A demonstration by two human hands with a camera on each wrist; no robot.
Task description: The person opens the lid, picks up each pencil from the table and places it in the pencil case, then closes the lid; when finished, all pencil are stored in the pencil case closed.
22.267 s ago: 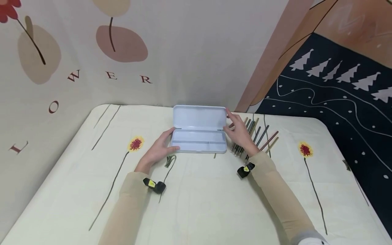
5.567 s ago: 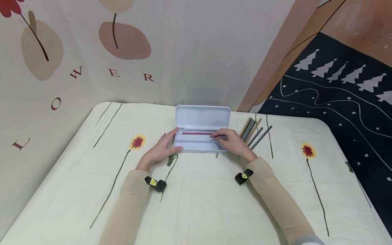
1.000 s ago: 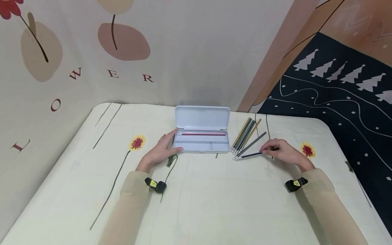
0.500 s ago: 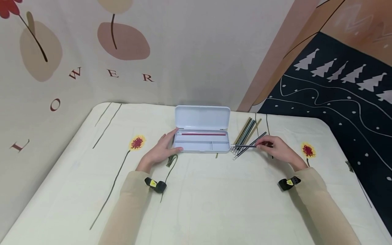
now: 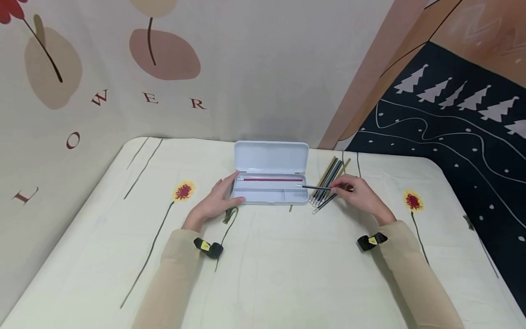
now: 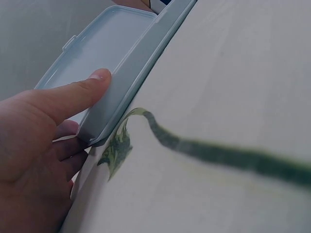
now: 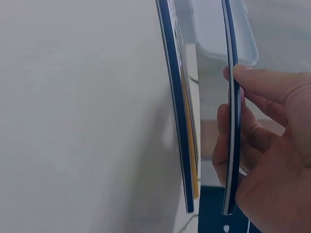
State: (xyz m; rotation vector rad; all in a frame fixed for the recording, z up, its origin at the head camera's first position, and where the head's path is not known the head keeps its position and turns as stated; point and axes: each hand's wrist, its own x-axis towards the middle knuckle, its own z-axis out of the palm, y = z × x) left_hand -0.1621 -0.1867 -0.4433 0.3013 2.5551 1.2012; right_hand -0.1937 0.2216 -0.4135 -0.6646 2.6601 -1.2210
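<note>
A light-blue pencil case [image 5: 259,197] stands with its lid [image 5: 271,156] raised; one red pencil [image 5: 271,180] lies along its back compartment. My left hand [image 5: 214,204] holds the case's left end, thumb along the front wall and fingers around the corner, as the left wrist view also shows. Between thumb and fingers, my right hand [image 5: 358,194] pinches a dark blue striped pencil [image 5: 315,187]. Its pale end reaches over the right part of the case. In the right wrist view this pencil [image 7: 233,121] is off the table, its lower part along the palm.
Several pencils [image 5: 328,177], gold and dark, lie in a loose bundle right of the case, partly behind the right hand. Another dark blue pencil [image 7: 176,97] lies nearest in the right wrist view. Beneath is a white flower-print cloth [image 5: 271,265]; a wall rises behind the table.
My right hand has carried the dark blue pencil left from beside the bundle, its tip now over the case. The left hand has stayed put. Earlier, the case held no pencil.
</note>
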